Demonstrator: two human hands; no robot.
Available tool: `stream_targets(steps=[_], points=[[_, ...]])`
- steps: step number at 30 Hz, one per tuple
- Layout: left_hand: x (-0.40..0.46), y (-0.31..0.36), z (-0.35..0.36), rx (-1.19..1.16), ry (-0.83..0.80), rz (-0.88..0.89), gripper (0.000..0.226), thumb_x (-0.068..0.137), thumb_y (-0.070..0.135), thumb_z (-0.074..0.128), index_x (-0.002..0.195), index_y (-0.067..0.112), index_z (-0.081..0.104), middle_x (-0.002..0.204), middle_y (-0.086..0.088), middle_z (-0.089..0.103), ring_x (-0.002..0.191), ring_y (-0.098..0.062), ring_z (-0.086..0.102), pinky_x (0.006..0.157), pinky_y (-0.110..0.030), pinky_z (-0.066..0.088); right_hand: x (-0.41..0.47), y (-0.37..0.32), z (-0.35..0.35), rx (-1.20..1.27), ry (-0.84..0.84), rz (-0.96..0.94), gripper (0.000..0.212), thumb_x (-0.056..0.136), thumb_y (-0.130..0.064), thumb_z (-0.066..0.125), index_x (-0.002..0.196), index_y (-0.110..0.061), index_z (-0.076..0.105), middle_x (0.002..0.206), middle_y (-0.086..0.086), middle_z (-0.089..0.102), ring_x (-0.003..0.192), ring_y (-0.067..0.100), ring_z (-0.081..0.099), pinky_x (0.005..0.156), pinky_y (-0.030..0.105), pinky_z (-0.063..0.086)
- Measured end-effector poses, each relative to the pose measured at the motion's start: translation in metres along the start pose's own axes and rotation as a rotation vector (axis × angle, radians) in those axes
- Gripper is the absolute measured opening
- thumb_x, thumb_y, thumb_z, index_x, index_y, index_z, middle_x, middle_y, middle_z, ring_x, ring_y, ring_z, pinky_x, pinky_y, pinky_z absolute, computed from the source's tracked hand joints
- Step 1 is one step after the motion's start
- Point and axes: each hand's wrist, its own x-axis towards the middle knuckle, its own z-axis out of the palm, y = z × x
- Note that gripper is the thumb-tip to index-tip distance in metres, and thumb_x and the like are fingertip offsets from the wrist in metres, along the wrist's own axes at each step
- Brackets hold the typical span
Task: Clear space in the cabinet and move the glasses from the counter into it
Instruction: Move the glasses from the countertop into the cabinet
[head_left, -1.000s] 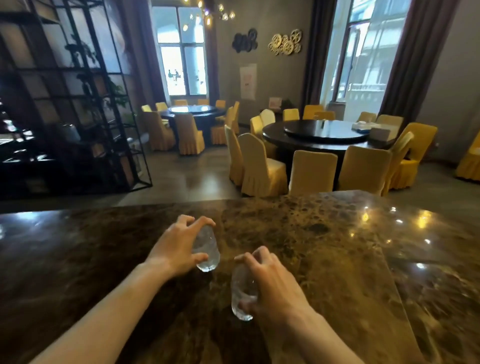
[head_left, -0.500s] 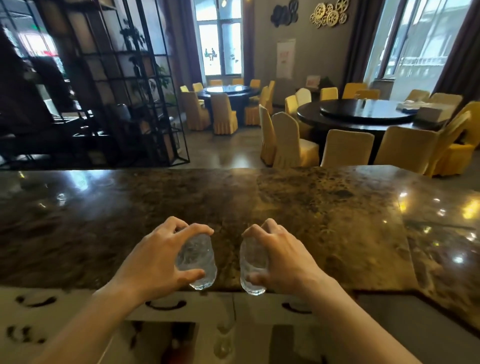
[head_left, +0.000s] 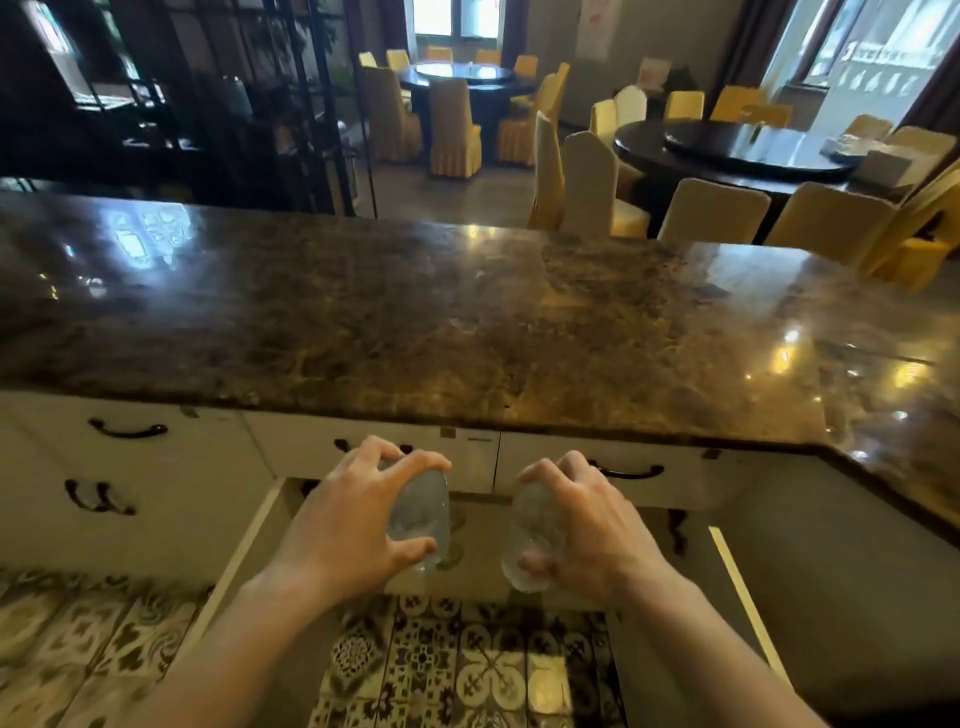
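Now L hand (head_left: 353, 525) grips one glass (head_left: 423, 512), R hand (head_left: 587, 525) the other glass (head_left: 527, 540); both held off the counter (head_left: 467, 322), below its edge, in front of open cabinet (head_left: 467, 519); contents unclear; doors swung wide.

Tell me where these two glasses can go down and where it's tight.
The counter is bare across its width. In the open cabinet, the pale floor between the two doors shows, but the left hand with its glass and the right hand with its glass cover most of it; depth unclear.
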Motion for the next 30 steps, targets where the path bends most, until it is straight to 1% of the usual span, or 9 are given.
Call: stream_targets(steps=[6,12,17,20,22,25,27,29,30], points=[[-0.020,-0.005,0.083,-0.069,-0.050,-0.156,0.076,0.070,0.053,0.081,0.130,0.060,0.034,0.123,0.016,0.037,0.110,-0.006,0.044,0.086,-0.025,0.052,0.001,0.027,0.070,0.044,-0.050,0.030,0.075,0.069,-0.046,0.084,0.127,-0.044,0.037,0.121,-0.010,0.037,0.112,0.012,0.043,0.084,0.032,0.056],[-0.007,-0.009,0.187,-0.148,-0.094,-0.340,0.080,0.072,0.050,0.080,0.134,0.058,0.030,0.131,0.012,0.031,0.120,-0.013,0.042,0.096,-0.033,0.052,0.035,0.084,0.148,0.022,-0.136,0.075,0.081,0.078,-0.041,0.080,0.141,-0.038,0.029,0.156,0.007,0.026,0.142,0.034,0.031,0.097,0.043,0.052],[-0.004,-0.035,0.282,-0.219,-0.113,-0.419,0.077,0.074,0.050,0.073,0.130,0.064,0.022,0.131,0.013,0.023,0.117,-0.019,0.046,0.092,-0.036,0.053,0.067,0.144,0.221,0.023,-0.142,0.082,0.080,0.080,-0.041,0.079,0.140,-0.040,0.026,0.147,0.001,0.027,0.137,0.028,0.032,0.094,0.041,0.054],[-0.005,-0.060,0.354,-0.232,-0.045,-0.443,0.070,0.067,0.058,0.060,0.131,0.060,0.031,0.121,0.016,0.025,0.110,-0.018,0.047,0.084,-0.033,0.053,0.085,0.178,0.282,-0.004,-0.163,0.079,0.080,0.081,-0.042,0.077,0.140,-0.039,0.024,0.146,0.000,0.027,0.135,0.026,0.031,0.095,0.037,0.053],[-0.005,-0.077,0.405,-0.215,-0.017,-0.437,0.071,0.067,0.060,0.061,0.133,0.058,0.035,0.122,0.010,0.032,0.109,-0.019,0.048,0.084,-0.033,0.051,0.098,0.198,0.327,-0.028,-0.192,0.093,0.078,0.083,-0.043,0.075,0.141,-0.036,0.024,0.142,0.001,0.032,0.131,0.027,0.036,0.093,0.038,0.052],[-0.001,-0.105,0.480,-0.203,-0.037,-0.433,0.068,0.078,0.056,0.065,0.141,0.048,0.039,0.140,0.000,0.039,0.125,-0.024,0.044,0.099,-0.040,0.046,0.118,0.231,0.389,0.004,-0.269,0.125,0.045,0.088,-0.041,0.069,0.126,-0.034,0.047,0.123,0.000,0.054,0.109,0.025,0.060,0.082,0.037,0.053],[0.001,-0.127,0.535,-0.205,-0.080,-0.410,0.069,0.080,0.051,0.068,0.141,0.045,0.038,0.144,-0.001,0.037,0.127,-0.026,0.043,0.101,-0.042,0.045,0.128,0.256,0.444,0.059,-0.342,0.160,0.024,0.092,-0.047,0.062,0.111,-0.035,0.059,0.109,-0.004,0.063,0.103,0.022,0.064,0.079,0.034,0.052],[0.011,-0.150,0.580,-0.153,-0.093,-0.377,0.069,0.077,0.050,0.068,0.136,0.051,0.033,0.136,0.002,0.036,0.122,-0.021,0.042,0.093,-0.038,0.049,0.146,0.278,0.488,0.076,-0.321,0.160,0.039,0.089,-0.051,0.064,0.123,-0.033,0.058,0.121,-0.002,0.056,0.115,0.021,0.055,0.085,0.036,0.050],[0.016,-0.162,0.604,-0.142,-0.107,-0.366,0.068,0.075,0.050,0.068,0.132,0.054,0.031,0.129,0.005,0.035,0.119,-0.018,0.041,0.087,-0.034,0.050,0.158,0.290,0.512,0.075,-0.232,0.140,0.048,0.085,-0.049,0.069,0.128,-0.033,0.054,0.126,-0.003,0.051,0.117,0.019,0.050,0.086,0.038,0.051]])
